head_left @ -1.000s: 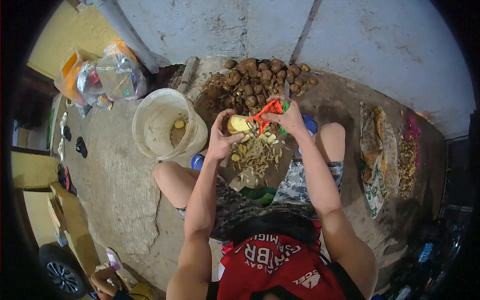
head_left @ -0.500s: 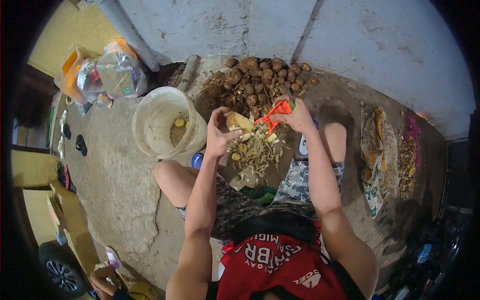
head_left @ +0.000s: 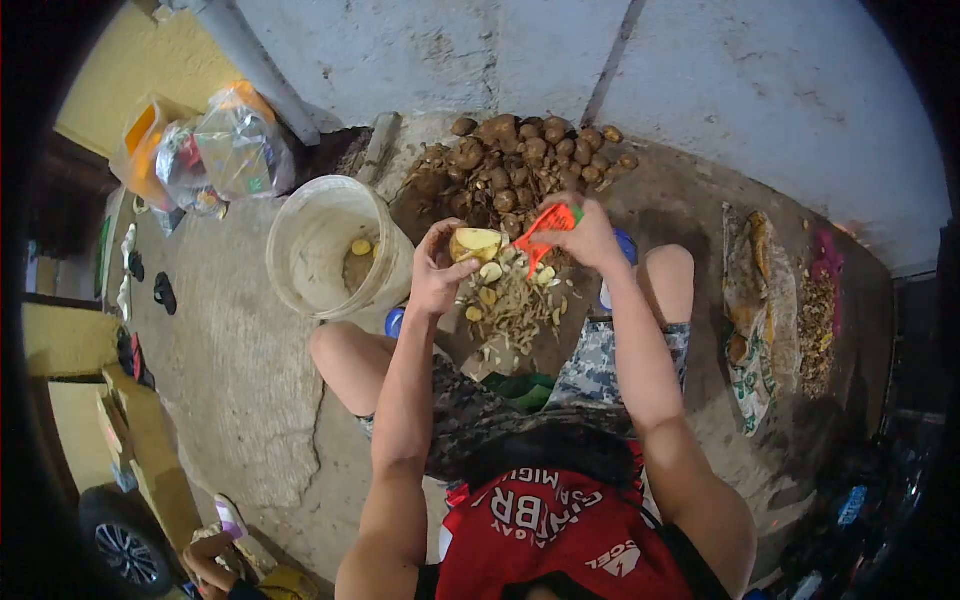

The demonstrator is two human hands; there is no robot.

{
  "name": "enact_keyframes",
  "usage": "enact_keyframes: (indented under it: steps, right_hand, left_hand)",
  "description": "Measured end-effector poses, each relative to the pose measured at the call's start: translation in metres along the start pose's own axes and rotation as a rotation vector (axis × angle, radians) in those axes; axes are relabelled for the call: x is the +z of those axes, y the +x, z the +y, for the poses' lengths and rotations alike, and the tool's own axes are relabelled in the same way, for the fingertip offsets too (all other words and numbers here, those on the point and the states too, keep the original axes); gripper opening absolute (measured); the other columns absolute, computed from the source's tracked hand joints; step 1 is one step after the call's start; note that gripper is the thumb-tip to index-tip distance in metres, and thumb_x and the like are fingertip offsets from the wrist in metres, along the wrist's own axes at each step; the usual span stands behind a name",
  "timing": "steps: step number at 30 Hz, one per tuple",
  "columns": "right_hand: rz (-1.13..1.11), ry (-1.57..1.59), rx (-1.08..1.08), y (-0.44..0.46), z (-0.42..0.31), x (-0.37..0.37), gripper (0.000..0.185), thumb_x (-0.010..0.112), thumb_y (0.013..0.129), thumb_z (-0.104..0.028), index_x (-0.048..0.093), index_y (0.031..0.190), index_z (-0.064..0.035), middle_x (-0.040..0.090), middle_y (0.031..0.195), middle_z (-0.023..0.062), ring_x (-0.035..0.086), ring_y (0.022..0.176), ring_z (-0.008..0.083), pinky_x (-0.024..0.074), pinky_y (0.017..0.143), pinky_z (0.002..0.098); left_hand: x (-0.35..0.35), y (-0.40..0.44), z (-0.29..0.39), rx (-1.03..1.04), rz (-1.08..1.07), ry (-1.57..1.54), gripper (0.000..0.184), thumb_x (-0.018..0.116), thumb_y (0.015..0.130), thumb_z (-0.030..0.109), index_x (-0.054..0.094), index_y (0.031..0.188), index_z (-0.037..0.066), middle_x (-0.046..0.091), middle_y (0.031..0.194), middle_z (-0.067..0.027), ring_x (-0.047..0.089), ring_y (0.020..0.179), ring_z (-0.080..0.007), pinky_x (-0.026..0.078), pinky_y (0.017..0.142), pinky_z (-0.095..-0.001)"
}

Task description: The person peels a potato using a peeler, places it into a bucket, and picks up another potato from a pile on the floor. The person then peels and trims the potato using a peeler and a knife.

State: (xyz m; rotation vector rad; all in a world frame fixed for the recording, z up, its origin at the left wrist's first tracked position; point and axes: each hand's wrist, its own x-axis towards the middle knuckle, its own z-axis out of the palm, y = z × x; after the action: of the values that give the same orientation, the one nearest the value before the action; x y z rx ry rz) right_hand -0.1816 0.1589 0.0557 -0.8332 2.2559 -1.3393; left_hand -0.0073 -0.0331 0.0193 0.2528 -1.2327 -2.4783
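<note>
A partly peeled potato (head_left: 474, 243) is gripped in my left hand (head_left: 437, 270), its pale flesh showing on top and brown skin below. My right hand (head_left: 588, 238) is closed around an orange peeler (head_left: 541, 232), whose head is near the potato's right side. Under both hands lies a heap of potato peelings (head_left: 510, 310) on the ground between my legs, with pale potato pieces among it. Beyond my hands, unpeeled potatoes (head_left: 530, 150) are piled against the wall.
To the left stands a white bucket (head_left: 330, 250) with a few yellow potatoes at its bottom. Filled plastic bags (head_left: 235, 150) sit at the far left. On the right lies a flattened sack (head_left: 752, 320) beside scattered scraps (head_left: 817, 330). A person's leg (head_left: 215, 555) shows at lower left.
My left hand has turned the potato, so more pale flesh faces up. The peeler in my right hand has shifted slightly and tilted against the potato's right side.
</note>
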Motion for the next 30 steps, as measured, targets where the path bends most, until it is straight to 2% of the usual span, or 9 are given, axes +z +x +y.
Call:
enact_keyframes:
  steps: [3,7,8,12,15,18,23,25,30]
  right_hand:
    - [0.108,0.121,-0.048,0.008,0.003,-0.013,0.051,0.088,0.065,-0.032,0.065,0.1,-0.002,0.069,0.091,0.0084,0.064,0.087,0.0169,0.0505,0.081,0.0327]
    - [-0.005,0.237,-0.082,0.005,-0.006,-0.003,0.048,0.087,0.067,-0.03,0.066,0.101,-0.0034,0.068,0.097,0.0064,0.063,0.09,0.0144,0.0493,0.084,0.0309]
    - [0.006,0.088,-0.16,0.006,-0.007,-0.003,0.046,0.086,0.07,-0.023,0.065,0.105,-0.0034,0.067,0.094,0.0033,0.061,0.086,0.0123,0.0493,0.08,0.0295]
    - [-0.016,0.135,-0.179,0.013,0.007,0.001,0.043,0.086,0.071,-0.021,0.065,0.103,-0.0031,0.067,0.093,0.0035,0.061,0.086,0.0123,0.0497,0.08,0.0301]
    - [-0.021,0.045,-0.055,0.021,0.023,-0.007,0.041,0.087,0.067,-0.024,0.066,0.096,-0.0025,0.068,0.099,0.0068,0.063,0.092,0.0168,0.0489,0.087,0.0325]
    - [-0.007,0.247,0.042,0.022,0.023,-0.015,0.044,0.088,0.066,-0.029,0.066,0.093,-0.0028,0.069,0.098,0.008,0.063,0.097,0.0188,0.0481,0.091,0.0354]
    - [0.034,0.224,-0.164,0.014,-0.002,0.002,0.046,0.088,0.066,-0.029,0.067,0.097,-0.0038,0.069,0.097,0.0066,0.063,0.097,0.019,0.0489,0.089,0.0356]
    - [-0.03,0.264,-0.119,0.018,0.009,0.001,0.046,0.089,0.065,-0.03,0.067,0.097,-0.004,0.068,0.099,0.0067,0.063,0.098,0.0195,0.0487,0.089,0.0354]
    - [0.013,0.285,0.045,0.021,0.013,-0.003,0.046,0.088,0.065,-0.033,0.067,0.096,-0.0039,0.069,0.097,0.0073,0.064,0.095,0.0203,0.0487,0.087,0.035]
  left_hand:
    - [0.0,-0.001,-0.003,-0.003,-0.025,0.184,0.06,0.082,0.067,-0.001,0.05,0.118,0.001,0.057,0.11,-0.0054,0.058,0.105,-0.0171,0.051,0.091,-0.0327]
    - [0.017,-0.003,0.008,0.015,-0.068,0.448,0.057,0.083,0.065,-0.001,0.052,0.113,0.001,0.056,0.108,-0.0041,0.056,0.103,-0.0143,0.049,0.091,-0.0306]
    - [0.011,-0.003,0.001,0.021,-0.087,0.442,0.055,0.083,0.065,0.0,0.053,0.111,0.002,0.056,0.108,-0.0044,0.056,0.102,-0.0138,0.049,0.089,-0.0288]
    - [0.011,-0.004,-0.002,0.06,-0.118,0.395,0.055,0.084,0.064,0.003,0.054,0.11,0.003,0.058,0.107,-0.0048,0.056,0.101,-0.0134,0.048,0.089,-0.0288]
    - [0.01,-0.005,-0.005,0.072,-0.185,0.458,0.055,0.086,0.063,0.006,0.054,0.109,0.004,0.059,0.107,-0.0051,0.057,0.101,-0.0144,0.047,0.09,-0.0307]
    - [0.015,-0.01,-0.001,-0.028,-0.205,-0.042,0.055,0.086,0.064,0.007,0.053,0.108,0.005,0.061,0.107,-0.005,0.06,0.101,-0.0164,0.047,0.091,-0.032]
    - [0.006,-0.004,-0.011,-0.008,-0.114,0.115,0.053,0.082,0.068,-0.001,0.05,0.11,0.004,0.06,0.109,-0.0066,0.06,0.102,-0.0177,0.048,0.093,-0.0319]
    - [0.014,-0.006,-0.013,0.045,-0.135,0.138,0.054,0.082,0.068,-0.001,0.05,0.111,0.004,0.06,0.111,-0.0078,0.06,0.105,-0.0194,0.048,0.094,-0.0331]
    - [0.018,-0.01,-0.009,-0.047,-0.172,-0.193,0.062,0.088,0.064,0.016,0.05,0.112,0.005,0.061,0.111,-0.0076,0.058,0.11,-0.0196,0.047,0.095,-0.0335]
